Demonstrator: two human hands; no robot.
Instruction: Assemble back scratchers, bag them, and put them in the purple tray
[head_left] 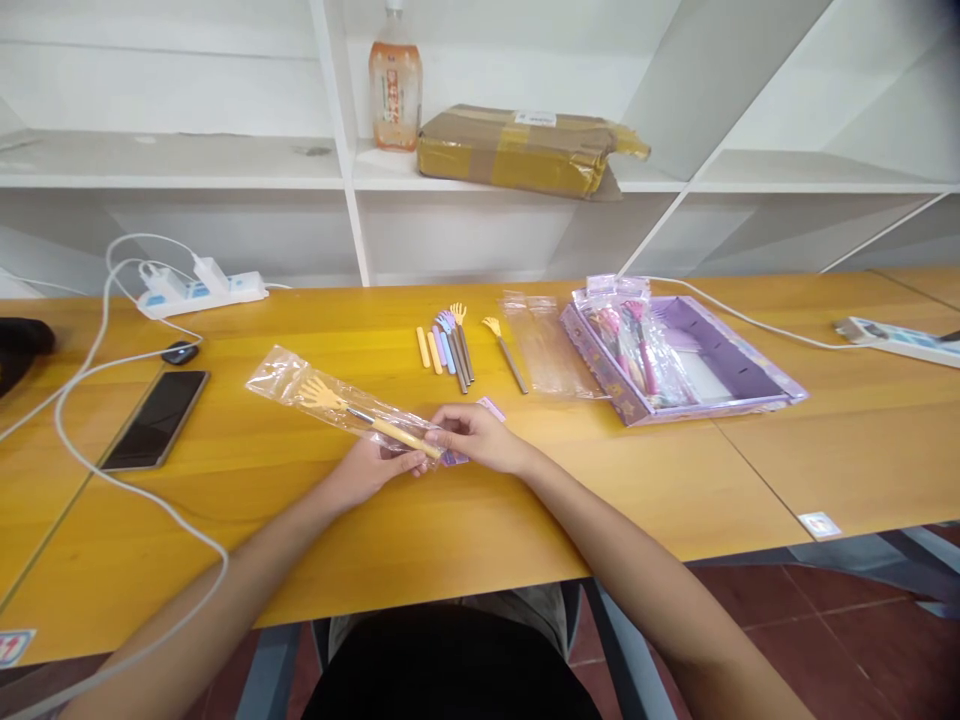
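Note:
A yellow hand-shaped back scratcher (324, 393) lies inside a clear plastic bag (276, 372), its handle end toward me. My left hand (373, 466) grips the bagged handle from below. At the handle end, the fingers of my right hand (478, 436) are closed on the same bag. Part of a purple printed card (491, 407) shows beside my right hand. Beyond my hands lie several unbagged back scratcher heads with metal rods (459, 345), loose yellow and purple handles (430, 350), and one separate yellow back scratcher (506, 355).
Flat clear bags (551, 345) lie beside a purple display box (720, 405) with bagged pink back scratchers (637, 345). On the left are a phone (156, 420), a white cable (161, 500) and a power strip (202, 297). A shelf holds a bottle (395, 95) and a taped carton (517, 150).

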